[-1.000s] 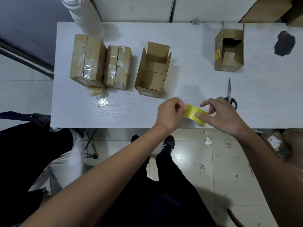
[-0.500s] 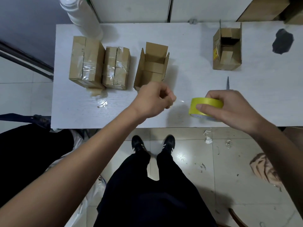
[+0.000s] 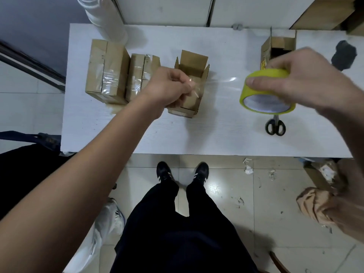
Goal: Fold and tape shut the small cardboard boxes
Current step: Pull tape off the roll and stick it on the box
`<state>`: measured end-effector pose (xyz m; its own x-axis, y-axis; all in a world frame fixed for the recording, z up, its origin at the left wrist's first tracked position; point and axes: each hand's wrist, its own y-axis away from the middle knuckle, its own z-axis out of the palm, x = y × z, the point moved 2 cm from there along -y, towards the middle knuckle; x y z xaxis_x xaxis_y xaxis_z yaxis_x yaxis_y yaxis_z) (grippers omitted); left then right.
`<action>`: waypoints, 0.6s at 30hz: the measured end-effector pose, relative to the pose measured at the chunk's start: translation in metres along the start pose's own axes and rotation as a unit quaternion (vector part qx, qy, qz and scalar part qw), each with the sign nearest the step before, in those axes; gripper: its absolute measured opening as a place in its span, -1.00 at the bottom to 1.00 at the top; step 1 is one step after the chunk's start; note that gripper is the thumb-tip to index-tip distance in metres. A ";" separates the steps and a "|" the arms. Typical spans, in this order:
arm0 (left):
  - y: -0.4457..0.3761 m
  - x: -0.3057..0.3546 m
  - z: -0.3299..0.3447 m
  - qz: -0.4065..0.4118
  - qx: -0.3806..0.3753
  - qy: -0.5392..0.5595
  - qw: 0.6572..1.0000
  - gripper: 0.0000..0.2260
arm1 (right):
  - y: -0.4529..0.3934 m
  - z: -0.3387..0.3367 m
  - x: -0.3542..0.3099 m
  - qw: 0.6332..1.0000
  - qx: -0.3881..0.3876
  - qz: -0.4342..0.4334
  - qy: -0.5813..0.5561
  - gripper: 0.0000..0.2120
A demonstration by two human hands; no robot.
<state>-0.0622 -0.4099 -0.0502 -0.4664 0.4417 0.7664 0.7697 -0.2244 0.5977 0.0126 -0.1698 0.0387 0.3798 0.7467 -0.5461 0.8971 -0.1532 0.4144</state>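
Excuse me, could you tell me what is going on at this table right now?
A person is taping small cardboard boxes. The right hand grips a yellow tape roll above the white table, while the left hand pinches the clear tape strip pulled out across an open box. Two taped boxes stand on the left, another open box at the back, and scissors lie under the roll.

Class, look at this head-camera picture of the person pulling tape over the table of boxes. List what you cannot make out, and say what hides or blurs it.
- Open box, head view: its lower left part is hidden behind the left hand.
- Far box: its front is covered by the right hand and the tape roll.
- Scissors: the blades are hidden behind the tape roll.
- Clear tape strip: too see-through to trace its edges.
- White cylinder: its top is cut off by the picture's upper edge.
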 end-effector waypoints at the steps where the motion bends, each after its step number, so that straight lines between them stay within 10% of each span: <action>1: -0.004 0.002 0.001 -0.014 -0.004 0.006 1.000 -0.95 | -0.005 -0.004 -0.007 1.000 0.007 -0.001 0.023 -0.53; 6: -0.018 0.018 -0.019 0.010 0.046 -0.036 0.998 -0.94 | -0.029 -0.011 -0.003 0.946 0.065 0.023 0.317 -0.25; 18: -0.064 -0.021 0.024 0.009 0.071 -0.234 0.970 -0.84 | -0.041 -0.003 -0.046 0.974 -0.041 -0.009 0.224 -0.54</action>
<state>-0.0909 -0.3838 -0.1098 -0.2295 0.7923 0.5654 0.8435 -0.1279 0.5216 -0.0423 -0.1959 0.0495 0.2105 0.9589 -0.1900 0.8749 -0.0981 0.4744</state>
